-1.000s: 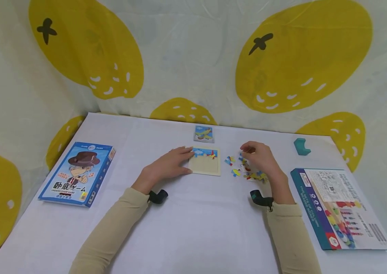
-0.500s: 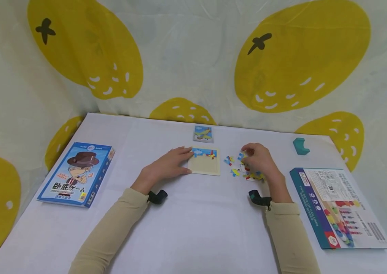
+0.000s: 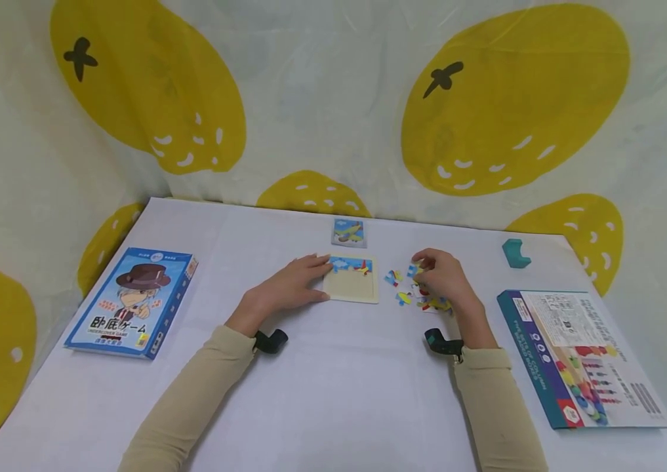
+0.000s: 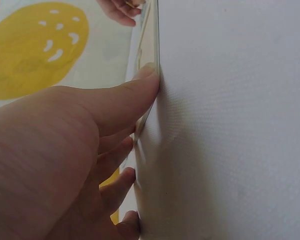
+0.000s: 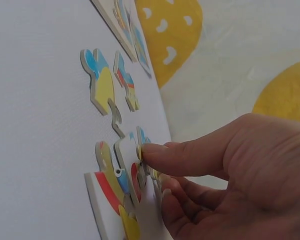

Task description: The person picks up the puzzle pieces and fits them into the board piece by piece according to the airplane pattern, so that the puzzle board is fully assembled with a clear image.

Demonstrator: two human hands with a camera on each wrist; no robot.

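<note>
A pale wooden puzzle tray (image 3: pixel 351 283) lies mid-table, with a strip of blue sky pieces fitted along its far edge. My left hand (image 3: pixel 309 278) lies flat at the tray's left side. In the left wrist view its thumb (image 4: pixel 140 82) presses the tray's edge (image 4: pixel 149 30). Loose colourful puzzle pieces (image 3: pixel 404 288) are scattered to the right of the tray. My right hand (image 3: pixel 424 270) hovers low over them with curled fingers. In the right wrist view, thumb and fingers (image 5: pixel 147 165) pinch one puzzle piece (image 5: pixel 131 167), and two more pieces (image 5: pixel 102 85) lie beyond.
A small picture card of a plane (image 3: pixel 349 232) lies behind the tray. A blue game box (image 3: pixel 132 301) sits at the left, a larger flat box (image 3: pixel 581 357) at the right, and a teal block (image 3: pixel 515 254) at the far right. A yellow-patterned cloth hangs behind the table.
My right hand has drawn slightly left and closed down on a piece in the loose pile. The left hand has stayed on the tray.
</note>
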